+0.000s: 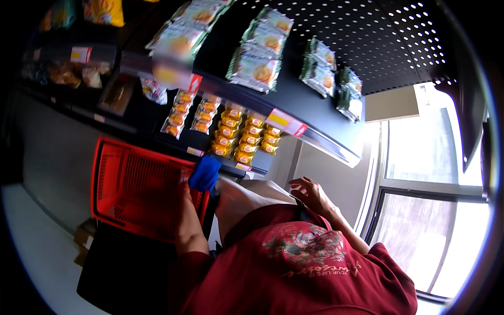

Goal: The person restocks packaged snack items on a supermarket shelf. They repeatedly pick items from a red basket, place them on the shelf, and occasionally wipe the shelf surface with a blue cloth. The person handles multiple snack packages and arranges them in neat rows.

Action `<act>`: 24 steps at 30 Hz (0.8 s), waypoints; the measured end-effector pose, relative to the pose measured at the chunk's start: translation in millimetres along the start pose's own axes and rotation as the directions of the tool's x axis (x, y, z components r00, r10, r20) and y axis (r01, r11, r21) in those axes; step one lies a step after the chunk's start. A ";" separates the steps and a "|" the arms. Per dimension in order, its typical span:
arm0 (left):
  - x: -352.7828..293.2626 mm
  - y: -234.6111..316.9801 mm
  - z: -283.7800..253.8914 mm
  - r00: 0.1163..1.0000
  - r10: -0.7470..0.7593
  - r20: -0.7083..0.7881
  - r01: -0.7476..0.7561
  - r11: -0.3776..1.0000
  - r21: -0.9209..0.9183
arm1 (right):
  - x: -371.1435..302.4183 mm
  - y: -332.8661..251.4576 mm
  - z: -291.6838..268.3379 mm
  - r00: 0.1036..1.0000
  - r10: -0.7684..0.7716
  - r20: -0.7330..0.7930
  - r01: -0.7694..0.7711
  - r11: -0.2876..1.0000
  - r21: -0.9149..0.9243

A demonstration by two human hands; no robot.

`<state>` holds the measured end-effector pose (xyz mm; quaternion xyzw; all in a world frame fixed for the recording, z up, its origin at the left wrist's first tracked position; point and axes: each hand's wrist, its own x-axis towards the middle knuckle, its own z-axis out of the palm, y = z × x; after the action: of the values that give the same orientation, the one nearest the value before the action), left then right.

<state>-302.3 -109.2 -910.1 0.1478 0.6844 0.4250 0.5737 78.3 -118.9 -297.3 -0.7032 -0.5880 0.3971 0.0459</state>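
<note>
My left hand [184, 185] is at the right rim of a red plastic basket [97, 178], closed around a bunched blue cloth [206, 173]. Its fingers are mostly hidden, and the spot is dark and blurred. The basket has slotted walls, and its inside lies in shadow. In front of my waist, on the right, my right hand [311, 193] hangs in the air with loosely bent, parted fingers and nothing in them. Close ahead of both hands, rows of small yellow-wrapped snacks [227, 131] stand on the lower shelf.
On the upper black shelf [210, 73] lie rows of green-and-white biscuit packs [257, 65]. Price tags [286, 123] line its front edge, which juts toward me. Orange-wrapped snacks [178, 113] stand further left. A window [420, 152] is on the right, and a cardboard box [84, 239] is low left.
</note>
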 end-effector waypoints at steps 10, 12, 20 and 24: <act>-94.4 241.6 -11.0 0.847 0.297 -0.442 -0.176 0.939 0.294 | -28.6 -49.2 -56.7 0.914 -0.240 -0.326 0.249 0.968 -0.014; -123.3 302.9 3.9 0.790 0.465 -0.400 -0.460 0.880 0.115 | -26.7 -52.8 -75.1 0.876 -0.240 -0.418 0.275 0.961 0.025; -352.2 512.7 184.4 0.546 0.833 0.092 -0.815 0.553 -0.170 | -0.7 16.3 -151.2 0.729 0.127 -0.673 0.283 0.839 0.466; -427.7 530.3 268.7 0.361 0.677 0.641 -0.748 0.621 -0.235 | 18.8 48.1 -180.2 0.704 0.221 -0.675 0.236 0.824 0.515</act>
<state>-81.5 22.0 -224.3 0.6005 0.3115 0.5112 0.5302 226.6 -44.8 -209.8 -0.7514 -0.3815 0.2505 0.4766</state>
